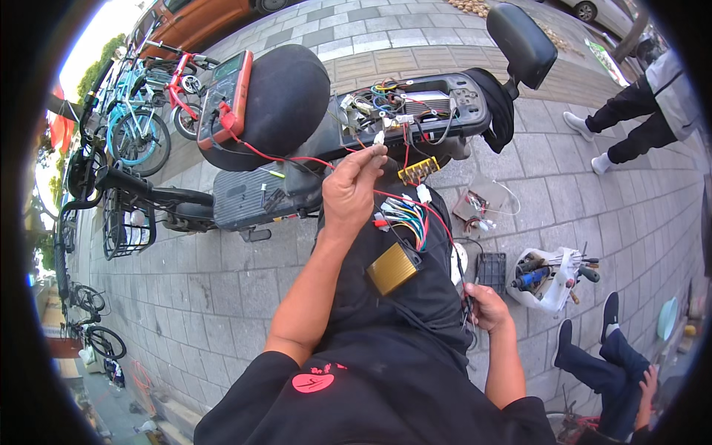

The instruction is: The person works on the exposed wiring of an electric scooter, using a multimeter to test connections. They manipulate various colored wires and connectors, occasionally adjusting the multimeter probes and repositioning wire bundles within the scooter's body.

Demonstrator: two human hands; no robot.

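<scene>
My left hand (352, 185) is closed in a pinch, its fingertips at a small white connector (379, 138) beside the scooter's opened wiring bay (404, 111). Lower on the right, my right hand (487, 306) is closed round thin dark wires (467, 302); their ends are hard to make out. A red lead (256, 150) runs from a red-cased multimeter (226, 96) toward my left hand, and a red wire (437, 211) passes down to my right. Across my lap lies a gold metal box (394, 268) with a bundle of coloured wires (408, 222). Above that bundle sits a yellow terminal block (419, 170).
The multimeter rests on the scooter's black seat (285, 104). To the right, on the paving, are a white tool bag (545, 278), a black tray (491, 267) and a clear bag of small parts (478, 204). Someone stands (630, 126); another person sits (619, 363). Bicycles (141, 133) are parked left.
</scene>
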